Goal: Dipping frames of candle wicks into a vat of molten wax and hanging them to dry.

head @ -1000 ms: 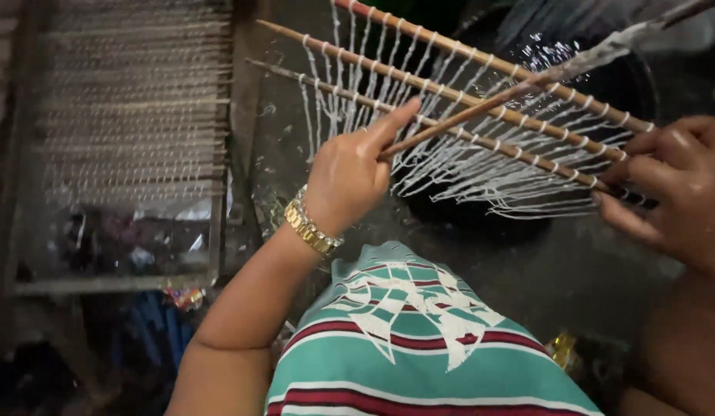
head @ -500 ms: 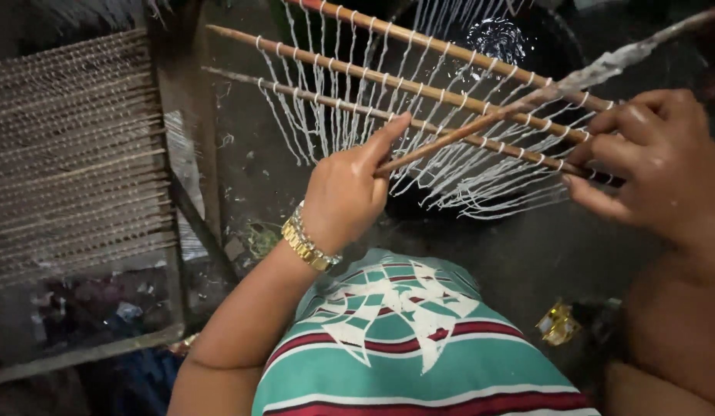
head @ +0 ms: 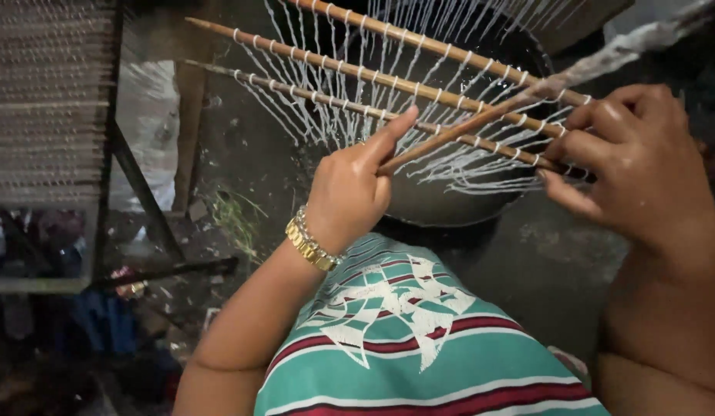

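My left hand (head: pixel 348 185), with a gold bracelet at the wrist, grips a long brown stick (head: pixel 481 119) whose far end is coated in white wax. Its index finger lies stretched along the stick. My right hand (head: pixel 631 166) pinches the near ends of three thin sticks (head: pixel 373 77) that fan out to the upper left. Rows of thin white dipped strands (head: pixel 334 115) hang from these sticks. They hang over a dark round pot (head: pixel 450 204) below.
At the left stands a wooden rack (head: pixel 45 115) filled with many rows of stick-hung strands. A metal frame leg (head: pixel 145 196) and scraps lie on the dark floor. My teal, white and maroon striped shirt (head: pixel 419 339) fills the bottom middle.
The view has shifted, so the rack and sticks sit differently in frame. My right hand has drawn closer and lower. Both hands keep their grips on the sticks.
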